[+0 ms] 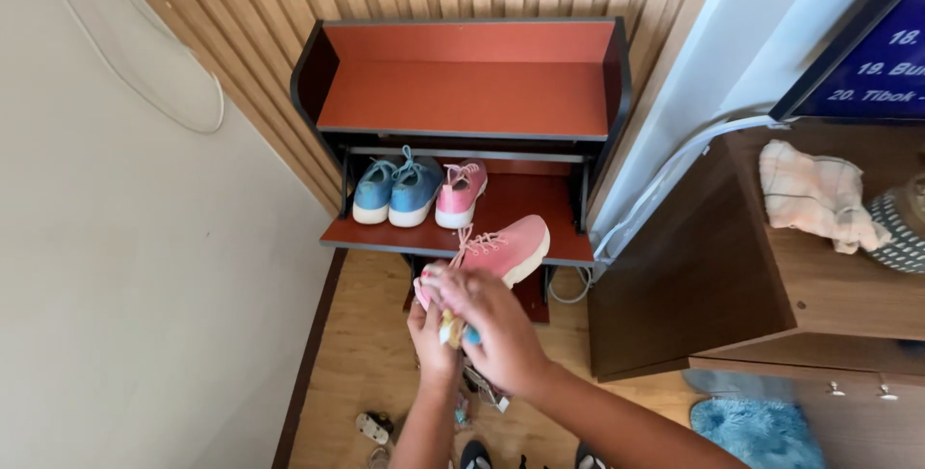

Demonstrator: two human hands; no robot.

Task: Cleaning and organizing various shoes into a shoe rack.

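A pink sneaker [506,249] with a white sole is held in front of the lower shelf of a red shoe rack [469,95]. My left hand [431,339] grips the sneaker's heel end from below. My right hand [491,326] lies over the heel and is closed on a small yellow and blue object [455,330], pressed against the shoe. On the lower shelf stand two blue sneakers [397,190] and a second pink sneaker [461,193], side by side.
A dark wooden cabinet [713,267] stands at the right with a checked cloth [814,196] and a patterned basket [901,228] on top. A blue rug [761,430] lies below it. Small items [374,425] lie on the wooden floor. A white wall is at the left.
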